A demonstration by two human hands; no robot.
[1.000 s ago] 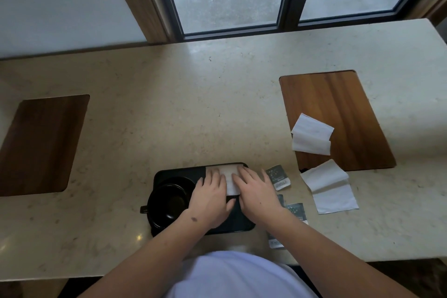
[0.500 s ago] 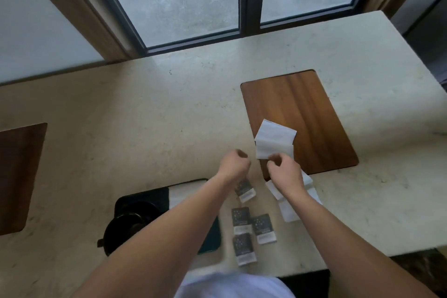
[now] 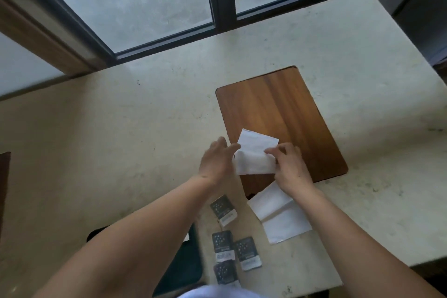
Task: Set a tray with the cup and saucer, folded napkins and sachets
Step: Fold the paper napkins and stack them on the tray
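Note:
A white napkin, partly unfolded, lies on the near left corner of a wooden board. My left hand touches its left edge with fingers nearly straight. My right hand pinches its right edge between thumb and fingers. A second white napkin lies on the counter below my right wrist. Several dark sachets lie near the counter's front edge. The dark tray shows only partly under my left forearm; the cup and saucer are hidden.
The pale stone counter runs under a window at the back. A second wooden board shows at the far left edge. The counter's right edge drops off beyond the board.
Both hands left the napkin on the tray and went right and forward to the napkin on the wooden board. The view swung right, so the tray slid under my left arm.

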